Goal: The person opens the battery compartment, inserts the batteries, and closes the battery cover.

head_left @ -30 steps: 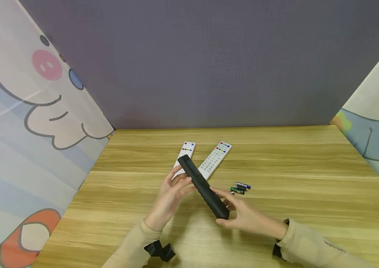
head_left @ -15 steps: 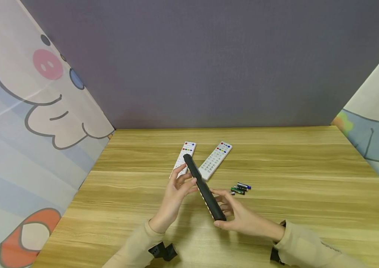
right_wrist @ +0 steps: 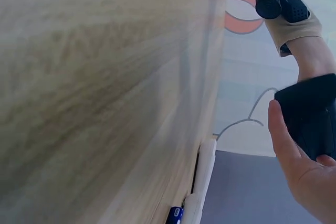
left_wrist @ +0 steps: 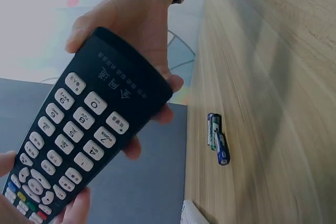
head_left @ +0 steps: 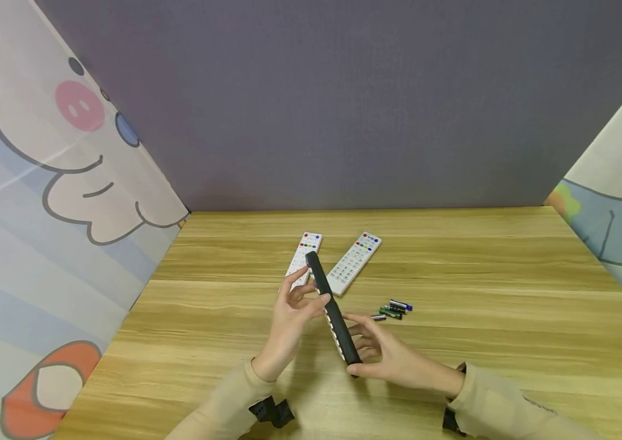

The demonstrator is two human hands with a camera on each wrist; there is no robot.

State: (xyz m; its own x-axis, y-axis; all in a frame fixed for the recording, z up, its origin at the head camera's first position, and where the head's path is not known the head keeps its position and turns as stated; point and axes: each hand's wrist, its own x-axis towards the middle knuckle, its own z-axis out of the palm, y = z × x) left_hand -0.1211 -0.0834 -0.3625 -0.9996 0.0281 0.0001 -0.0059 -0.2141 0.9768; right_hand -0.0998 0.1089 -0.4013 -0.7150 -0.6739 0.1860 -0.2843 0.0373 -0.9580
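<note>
A black remote control (head_left: 334, 316) is held tilted on its edge above the table by both hands. Its white keys and small coloured buttons show plainly in the left wrist view, on the remote's face (left_wrist: 79, 124). My left hand (head_left: 291, 324) grips its upper part, thumb on one edge and fingers on the other side. The lower end is pinched by my right hand (head_left: 385, 351), thumb and fingers on opposite edges. In the right wrist view the remote's dark back (right_wrist: 312, 119) faces the camera. Several small batteries (head_left: 394, 309) lie on the table just beyond the right hand.
Two white remotes lie behind the hands: one on the left (head_left: 304, 253), partly covered by the left hand and black remote, and one on the right (head_left: 353, 264). The wooden table (head_left: 481, 263) ends at a grey panel (head_left: 366, 110). Cartoon-printed cloth (head_left: 30, 256) flanks it.
Both hands have rolled the black remote from showing its broad back to standing edge-on, so its keys now show along the left side. Its lower end has shifted slightly left.
</note>
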